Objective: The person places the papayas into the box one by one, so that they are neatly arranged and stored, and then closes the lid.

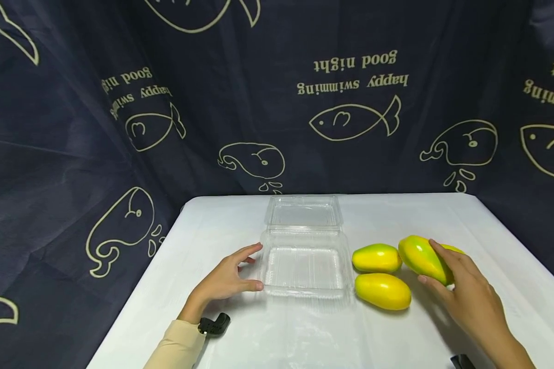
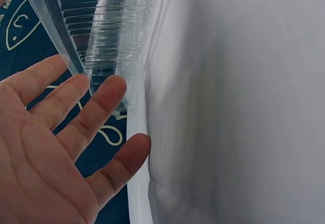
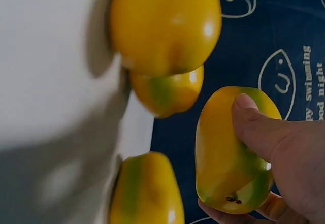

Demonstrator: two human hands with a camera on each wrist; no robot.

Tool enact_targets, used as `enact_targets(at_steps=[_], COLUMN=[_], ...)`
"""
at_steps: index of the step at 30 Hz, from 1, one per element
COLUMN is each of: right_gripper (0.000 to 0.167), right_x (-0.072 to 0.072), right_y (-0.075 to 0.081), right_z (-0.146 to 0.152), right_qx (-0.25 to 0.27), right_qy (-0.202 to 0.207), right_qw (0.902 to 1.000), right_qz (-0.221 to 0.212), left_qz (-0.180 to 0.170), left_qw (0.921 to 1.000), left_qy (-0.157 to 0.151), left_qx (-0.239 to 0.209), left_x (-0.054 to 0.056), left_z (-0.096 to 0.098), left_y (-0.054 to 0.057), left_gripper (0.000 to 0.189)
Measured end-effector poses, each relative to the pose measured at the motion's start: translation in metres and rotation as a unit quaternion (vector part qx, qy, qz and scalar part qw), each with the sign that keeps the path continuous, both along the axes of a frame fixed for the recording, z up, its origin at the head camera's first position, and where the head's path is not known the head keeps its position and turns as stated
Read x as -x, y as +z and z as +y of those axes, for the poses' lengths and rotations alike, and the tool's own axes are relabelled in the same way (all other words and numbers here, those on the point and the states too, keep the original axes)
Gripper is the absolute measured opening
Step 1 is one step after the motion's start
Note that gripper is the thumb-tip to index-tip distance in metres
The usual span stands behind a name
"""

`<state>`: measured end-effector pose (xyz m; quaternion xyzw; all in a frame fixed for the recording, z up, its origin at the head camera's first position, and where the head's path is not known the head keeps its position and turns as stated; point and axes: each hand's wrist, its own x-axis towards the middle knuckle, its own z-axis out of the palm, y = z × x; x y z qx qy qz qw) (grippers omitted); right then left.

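Note:
My right hand (image 1: 474,300) grips a yellow-green papaya (image 1: 422,256), thumb on one side and fingers on the other. The right wrist view shows this fruit raised above the white table. Left of it lie two more papayas, a greenish one (image 1: 376,258) and a yellower one (image 1: 383,291) nearer me. Another papaya (image 1: 453,249) is mostly hidden behind the held fruit and my hand. A clear plastic clamshell box (image 1: 303,293) stands opened in the middle, its lid (image 1: 304,211) folded back. Beside its left wall my left hand (image 1: 222,279) spreads its fingers, with fingertips at the rim.
A white cloth (image 1: 277,338) covers the table. Dark blue curtains (image 1: 364,169) with fish and whale drawings hang behind it and along the left side. A black wrist device (image 1: 214,324) is on the left wrist.

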<state>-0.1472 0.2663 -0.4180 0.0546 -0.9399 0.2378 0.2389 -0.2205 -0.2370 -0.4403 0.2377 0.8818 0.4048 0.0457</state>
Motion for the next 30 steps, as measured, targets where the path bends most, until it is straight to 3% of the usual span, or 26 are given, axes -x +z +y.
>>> enact_targets(at_steps=[9, 18, 30], right_gripper=[0.087, 0.087, 0.080], right_x=[0.012, 0.030, 0.064], right_y=[0.020, 0.033, 0.040], right_z=[-0.018, -0.045, -0.091], right_qx=[-0.010, -0.001, 0.001], right_qy=[0.014, 0.039, 0.115], right_qw=[0.9998, 0.9992, 0.9934], right_qz=[0.005, 0.007, -0.004], left_qz=[0.004, 0.006, 0.000], left_qw=[0.9998, 0.9998, 0.9998], left_qy=[0.012, 0.004, 0.019], left_qx=[0.016, 0.017, 0.011], left_x=[-0.001, 0.002, -0.003], left_z=[0.003, 0.003, 0.004], left_y=[0.000, 0.000, 0.002], left_gripper=[0.092, 0.097, 0.097])
